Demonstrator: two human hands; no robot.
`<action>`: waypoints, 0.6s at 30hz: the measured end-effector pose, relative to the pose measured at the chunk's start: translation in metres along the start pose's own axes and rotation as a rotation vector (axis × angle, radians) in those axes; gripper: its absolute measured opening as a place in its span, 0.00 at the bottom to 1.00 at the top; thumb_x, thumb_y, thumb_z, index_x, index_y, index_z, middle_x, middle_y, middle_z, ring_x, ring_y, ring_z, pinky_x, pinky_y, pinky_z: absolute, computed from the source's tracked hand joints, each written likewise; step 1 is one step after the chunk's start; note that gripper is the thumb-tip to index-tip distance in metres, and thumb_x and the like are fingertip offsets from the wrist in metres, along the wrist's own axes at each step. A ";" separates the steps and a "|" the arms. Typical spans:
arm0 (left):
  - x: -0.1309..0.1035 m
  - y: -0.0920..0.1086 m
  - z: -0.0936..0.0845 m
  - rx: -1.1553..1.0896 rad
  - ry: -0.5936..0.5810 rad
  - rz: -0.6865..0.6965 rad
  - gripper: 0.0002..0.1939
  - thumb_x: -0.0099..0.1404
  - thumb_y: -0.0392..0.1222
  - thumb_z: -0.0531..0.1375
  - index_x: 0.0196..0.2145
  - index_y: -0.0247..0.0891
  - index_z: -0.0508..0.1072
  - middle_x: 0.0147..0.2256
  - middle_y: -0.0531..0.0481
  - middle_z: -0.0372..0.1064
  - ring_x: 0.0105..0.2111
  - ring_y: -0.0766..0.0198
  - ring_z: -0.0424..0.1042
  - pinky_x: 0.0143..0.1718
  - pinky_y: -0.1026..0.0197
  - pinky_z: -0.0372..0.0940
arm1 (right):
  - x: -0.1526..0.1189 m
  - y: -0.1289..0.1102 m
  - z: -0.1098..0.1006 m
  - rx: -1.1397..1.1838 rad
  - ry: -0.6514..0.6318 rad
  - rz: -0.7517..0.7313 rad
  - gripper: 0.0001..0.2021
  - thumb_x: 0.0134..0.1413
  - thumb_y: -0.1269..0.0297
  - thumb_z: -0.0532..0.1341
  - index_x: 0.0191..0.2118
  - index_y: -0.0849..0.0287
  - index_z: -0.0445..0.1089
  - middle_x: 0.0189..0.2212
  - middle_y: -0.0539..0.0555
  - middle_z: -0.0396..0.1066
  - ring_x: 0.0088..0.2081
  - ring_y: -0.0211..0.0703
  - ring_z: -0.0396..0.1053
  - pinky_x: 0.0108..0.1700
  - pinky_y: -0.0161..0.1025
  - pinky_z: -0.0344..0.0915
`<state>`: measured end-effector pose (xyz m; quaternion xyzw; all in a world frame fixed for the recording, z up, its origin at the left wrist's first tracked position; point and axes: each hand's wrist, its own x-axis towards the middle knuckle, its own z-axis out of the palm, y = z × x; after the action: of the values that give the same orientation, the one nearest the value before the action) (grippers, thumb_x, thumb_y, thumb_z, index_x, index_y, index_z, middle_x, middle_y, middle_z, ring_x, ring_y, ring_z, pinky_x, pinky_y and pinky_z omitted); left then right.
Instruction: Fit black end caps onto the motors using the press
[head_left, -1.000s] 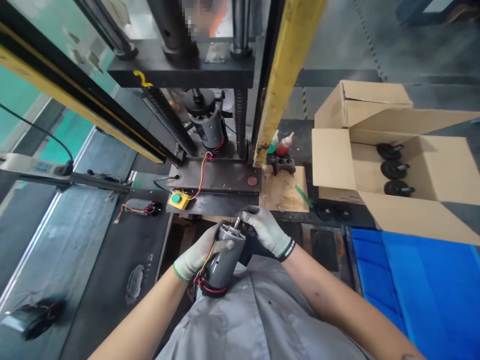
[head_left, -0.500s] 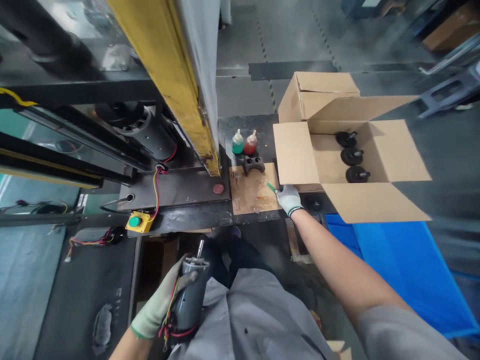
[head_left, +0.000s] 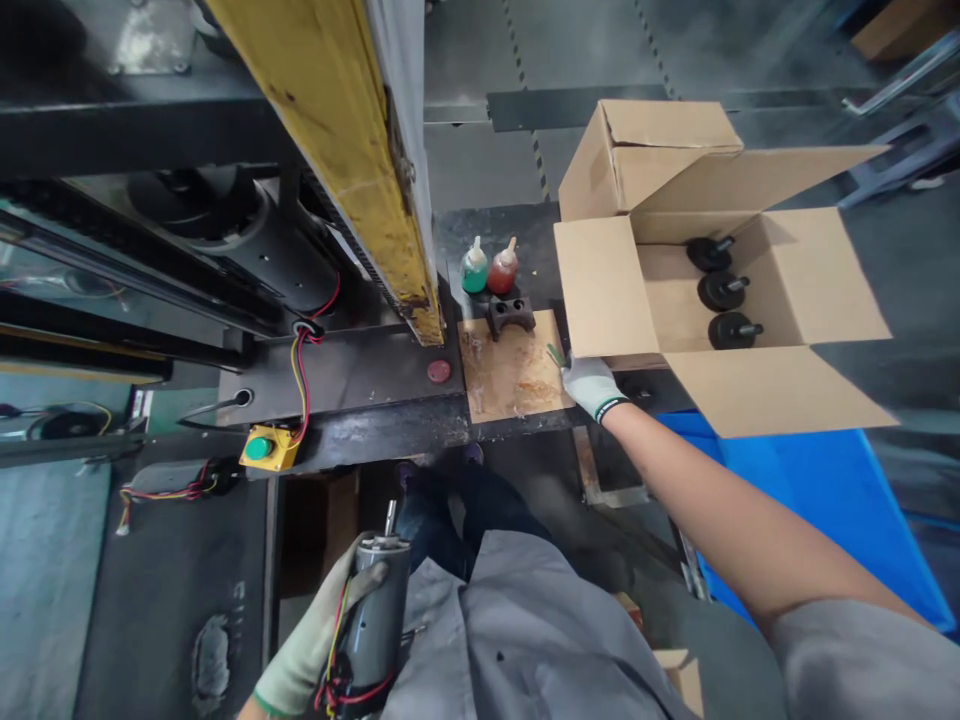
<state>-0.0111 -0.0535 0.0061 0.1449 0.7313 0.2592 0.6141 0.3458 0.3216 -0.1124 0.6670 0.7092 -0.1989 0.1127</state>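
Observation:
My left hand (head_left: 330, 610), in a pale glove with green trim, is wrapped round a grey cylindrical electric motor (head_left: 379, 600). The motor's shaft points up, and red and yellow wires hang at its lower end. My gloved right hand (head_left: 590, 384) is at the right edge of a stained cardboard sheet (head_left: 499, 385), beside the open box. From its fingertips sticks out a thin green stick (head_left: 555, 354); its far end is too small to make out. A dark curved block with two holes (head_left: 511, 315) rests at the back of the sheet.
Behind the block stand a green-liquid bottle (head_left: 474, 268) and a red-liquid bottle (head_left: 502, 268). An open cardboard box (head_left: 600, 290) holds three black shafted discs. A yellow column (head_left: 345, 130), a green button box (head_left: 268, 448), another motor (head_left: 169, 478) and a blue bin (head_left: 832, 510) surround me.
The view has shifted slightly. My right hand has moved a little, with the green stick still at its fingertips. The motor stays in my left hand.

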 end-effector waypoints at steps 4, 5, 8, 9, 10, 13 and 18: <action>0.004 0.001 0.002 0.009 -0.030 0.031 0.34 0.59 0.64 0.71 0.56 0.42 0.78 0.58 0.43 0.78 0.64 0.40 0.70 0.69 0.48 0.62 | -0.032 -0.003 -0.011 0.123 0.013 -0.027 0.14 0.70 0.60 0.58 0.46 0.64 0.78 0.41 0.64 0.81 0.41 0.48 0.77 0.40 0.37 0.63; 0.004 0.002 0.003 0.001 -0.056 0.027 0.33 0.60 0.64 0.70 0.56 0.41 0.78 0.57 0.43 0.79 0.63 0.41 0.71 0.67 0.49 0.64 | -0.042 -0.004 -0.011 0.179 0.021 -0.030 0.13 0.69 0.59 0.59 0.43 0.62 0.78 0.38 0.61 0.81 0.39 0.47 0.77 0.37 0.37 0.61; 0.004 0.007 0.009 -0.042 -0.115 0.002 0.30 0.62 0.62 0.69 0.55 0.40 0.78 0.52 0.44 0.81 0.57 0.43 0.75 0.60 0.51 0.70 | -0.069 -0.006 -0.004 0.310 0.055 -0.020 0.10 0.64 0.61 0.61 0.34 0.59 0.75 0.31 0.57 0.79 0.35 0.45 0.75 0.34 0.37 0.58; 0.004 0.009 0.011 -0.053 -0.124 -0.007 0.30 0.63 0.61 0.69 0.55 0.40 0.78 0.51 0.44 0.81 0.56 0.43 0.76 0.58 0.52 0.71 | -0.075 -0.006 -0.001 0.325 0.063 -0.016 0.10 0.63 0.62 0.60 0.32 0.59 0.75 0.30 0.56 0.79 0.34 0.44 0.74 0.34 0.37 0.58; 0.005 0.009 0.012 -0.061 -0.129 -0.016 0.29 0.63 0.61 0.69 0.55 0.40 0.78 0.51 0.44 0.81 0.55 0.44 0.76 0.57 0.52 0.71 | -0.080 -0.006 0.002 0.324 0.062 -0.015 0.10 0.63 0.62 0.60 0.32 0.59 0.74 0.30 0.56 0.78 0.33 0.44 0.74 0.34 0.37 0.57; 0.010 0.005 0.014 -0.063 -0.138 -0.029 0.29 0.63 0.59 0.69 0.55 0.39 0.77 0.54 0.43 0.80 0.57 0.42 0.76 0.60 0.51 0.70 | -0.085 -0.001 0.011 0.326 0.048 -0.016 0.11 0.62 0.63 0.59 0.30 0.59 0.74 0.29 0.55 0.78 0.31 0.42 0.72 0.33 0.37 0.55; 0.020 -0.015 0.011 0.004 -0.140 -0.027 0.33 0.66 0.60 0.67 0.62 0.41 0.72 0.63 0.43 0.73 0.66 0.43 0.68 0.70 0.50 0.59 | -0.071 0.007 0.010 0.292 -0.011 -0.047 0.11 0.61 0.62 0.60 0.29 0.59 0.75 0.26 0.54 0.77 0.31 0.42 0.71 0.32 0.37 0.55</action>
<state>-0.0032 -0.0530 -0.0195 0.1539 0.6888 0.2386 0.6670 0.3571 0.2532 -0.0924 0.6585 0.6875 -0.3060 0.0137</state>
